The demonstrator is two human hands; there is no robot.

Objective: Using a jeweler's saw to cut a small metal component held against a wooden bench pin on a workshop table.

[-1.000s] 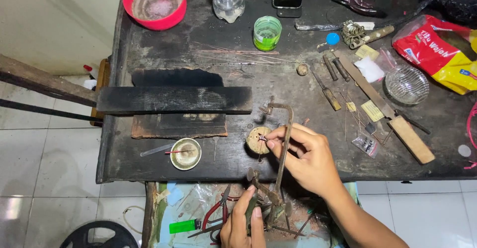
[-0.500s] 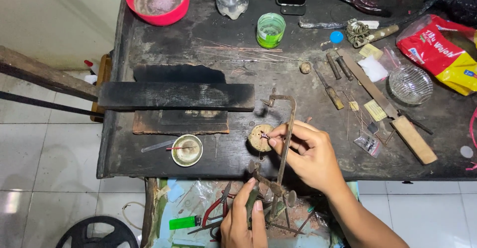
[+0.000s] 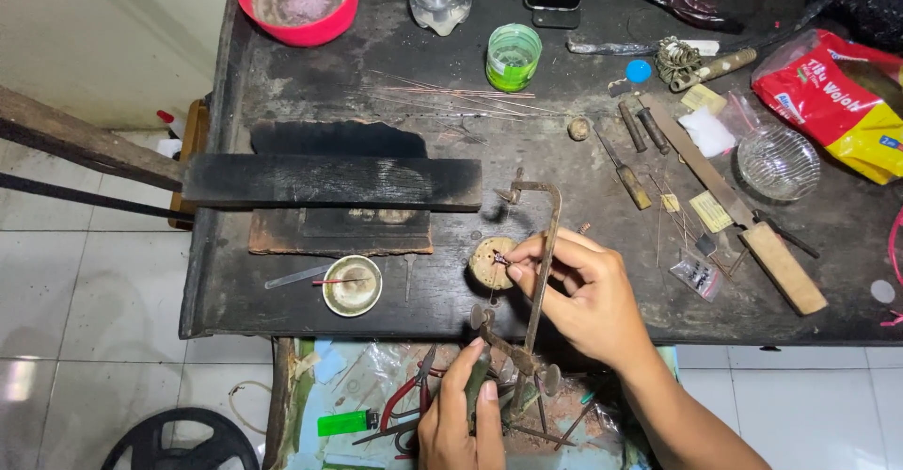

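**Blackened desk, saw frame settling over a small round block**

Scorched dark wood is covering most of the view: the desk is carrying a long charred plank across its left half, and neither is shifting from a second ago. What is changing is small. The metal saw frame is standing a little more upright than half a second ago, its top corner now sitting just beyond the round cork-like block near the desk's front edge. That reads as the blade being lined up on the tiny piece on the block rather than cutting freely yet.

The right hand is closing its fingertips in a pinch at the block, touching the tiny dark piece there and steadying it beside the frame. The left hand is gripping the frame's handle below the desk edge, fingers wrapped shut around it.

Off to the left, the small round dish with a red-tipped stick is lying untouched.

Much is staying hard to read. The blade itself is too thin to make out. The pinched piece is too small to identify. The handle is mostly hidden inside the left hand, and the tray of pliers under the desk is cluttered and cut off by the bottom edge.
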